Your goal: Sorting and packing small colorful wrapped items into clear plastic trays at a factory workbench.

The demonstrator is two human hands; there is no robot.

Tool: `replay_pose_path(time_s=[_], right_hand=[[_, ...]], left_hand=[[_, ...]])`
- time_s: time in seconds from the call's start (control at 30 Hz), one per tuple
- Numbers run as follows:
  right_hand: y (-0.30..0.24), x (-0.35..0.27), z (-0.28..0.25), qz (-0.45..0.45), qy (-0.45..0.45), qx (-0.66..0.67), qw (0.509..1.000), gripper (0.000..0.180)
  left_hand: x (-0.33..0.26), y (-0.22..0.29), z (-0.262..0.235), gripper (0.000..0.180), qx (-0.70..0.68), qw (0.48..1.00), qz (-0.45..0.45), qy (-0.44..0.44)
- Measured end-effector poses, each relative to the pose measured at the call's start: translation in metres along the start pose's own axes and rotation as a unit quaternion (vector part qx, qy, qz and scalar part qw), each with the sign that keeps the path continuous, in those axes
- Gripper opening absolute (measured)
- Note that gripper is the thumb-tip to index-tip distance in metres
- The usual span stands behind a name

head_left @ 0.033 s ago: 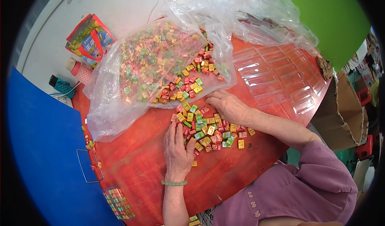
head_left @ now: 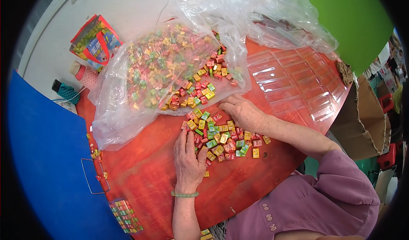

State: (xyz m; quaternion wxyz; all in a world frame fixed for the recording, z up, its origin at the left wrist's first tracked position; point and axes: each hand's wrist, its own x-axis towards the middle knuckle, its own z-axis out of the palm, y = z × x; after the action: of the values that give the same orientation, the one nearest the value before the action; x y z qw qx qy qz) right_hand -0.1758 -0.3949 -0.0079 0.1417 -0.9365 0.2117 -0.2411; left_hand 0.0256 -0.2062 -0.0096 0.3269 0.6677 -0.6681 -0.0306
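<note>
A loose heap of small wrapped candies [head_left: 221, 138] in red, yellow and green lies on the round red table [head_left: 149, 176]. My left hand [head_left: 188, 157] lies flat, palm down, at the heap's left edge, with its fingertips touching a few candies and a green bead bracelet on the wrist. Palm down at the heap's upper right rests my right hand [head_left: 245, 112], its fingers slightly bent toward the mouth of a clear plastic bag [head_left: 157, 70] full of the same candies. Neither hand grips anything.
Clear moulded plastic trays [head_left: 298, 78] cover the table's right part under more plastic film. A blue panel [head_left: 47, 167] with a wire handle stands at the left, and a filled candy tray [head_left: 125, 216] lies beside it. A colourful gift bag [head_left: 93, 38] lies far left, a cardboard box [head_left: 366, 116] right.
</note>
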Motion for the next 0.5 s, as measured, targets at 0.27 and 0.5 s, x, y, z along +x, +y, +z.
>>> replay_pose_path(time_s=[0.27, 0.5], right_hand=[[-0.018, 0.003, -0.024, 0.075, -0.063, 0.204, 0.974, 0.016], [0.002, -0.002, -0.037, 0.069, -0.063, 0.036, 0.995, 0.015]], left_hand=[[0.001, 0.002, 0.0, 0.066, -0.001, 1.0, -0.007, -0.008], [0.002, 0.001, -0.001, 0.068, 0.002, 1.0, 0.0, -0.007]])
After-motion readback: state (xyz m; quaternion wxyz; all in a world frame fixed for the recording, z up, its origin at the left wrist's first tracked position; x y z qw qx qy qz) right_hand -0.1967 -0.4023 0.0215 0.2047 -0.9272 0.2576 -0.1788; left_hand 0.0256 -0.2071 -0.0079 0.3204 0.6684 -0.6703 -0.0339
